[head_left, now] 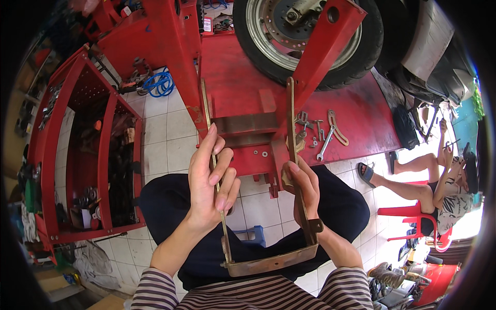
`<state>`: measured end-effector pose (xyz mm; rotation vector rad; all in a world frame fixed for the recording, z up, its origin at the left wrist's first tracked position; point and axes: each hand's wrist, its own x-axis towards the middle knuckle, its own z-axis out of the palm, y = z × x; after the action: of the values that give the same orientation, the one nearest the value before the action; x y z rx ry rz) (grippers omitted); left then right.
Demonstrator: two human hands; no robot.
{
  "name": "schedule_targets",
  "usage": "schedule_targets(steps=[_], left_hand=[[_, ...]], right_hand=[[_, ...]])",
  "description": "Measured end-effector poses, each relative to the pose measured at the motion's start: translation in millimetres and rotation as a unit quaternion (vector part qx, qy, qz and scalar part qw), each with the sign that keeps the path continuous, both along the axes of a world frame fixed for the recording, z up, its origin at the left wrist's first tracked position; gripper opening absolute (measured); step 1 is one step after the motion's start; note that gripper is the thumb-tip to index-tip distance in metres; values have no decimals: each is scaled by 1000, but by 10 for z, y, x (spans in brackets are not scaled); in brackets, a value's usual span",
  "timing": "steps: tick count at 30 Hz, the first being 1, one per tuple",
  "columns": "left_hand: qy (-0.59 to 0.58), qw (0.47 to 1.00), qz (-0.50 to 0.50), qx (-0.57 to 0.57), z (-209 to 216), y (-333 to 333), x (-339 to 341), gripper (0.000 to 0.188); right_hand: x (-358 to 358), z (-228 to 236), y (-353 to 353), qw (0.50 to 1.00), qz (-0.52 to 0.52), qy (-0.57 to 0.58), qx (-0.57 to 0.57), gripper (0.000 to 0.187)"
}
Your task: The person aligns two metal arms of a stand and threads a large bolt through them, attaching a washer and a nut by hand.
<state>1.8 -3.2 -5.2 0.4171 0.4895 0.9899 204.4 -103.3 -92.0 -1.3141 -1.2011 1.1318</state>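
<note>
I hold a U-shaped metal bracket (274,262) over my lap, its crosspiece toward me and its two long flat arms pointing away. My left hand (206,178) is closed around the left arm of the bracket, with the index finger stretched along it. Around the right arm, my right hand (305,188) is closed with its thumb on top. Past the hands stands a red metal stand (330,51) with two uprights on a red platform (361,124). On the platform lie a spanner (325,143), a slotted metal plate (338,129), several bolts (320,129) and small nuts (264,154).
A wheel with a black tyre (253,57) rises behind the stand. To the left is a red shelf cart (108,160) with tools, and a coiled blue hose (159,82) on the tiled floor. A blue stool (253,236) shows below. At right, another person sits on a red chair (408,212).
</note>
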Motion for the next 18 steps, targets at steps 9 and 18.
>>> schedule_targets(steps=[9,18], left_hand=[[6,1000,6,6,21,-3,-12,36],[46,999,-2,-23,38,3,7,35]], right_hand=[[56,-47,23,997,54,24,40,49],[-46,98,38,999,-24,-7,-21,51]])
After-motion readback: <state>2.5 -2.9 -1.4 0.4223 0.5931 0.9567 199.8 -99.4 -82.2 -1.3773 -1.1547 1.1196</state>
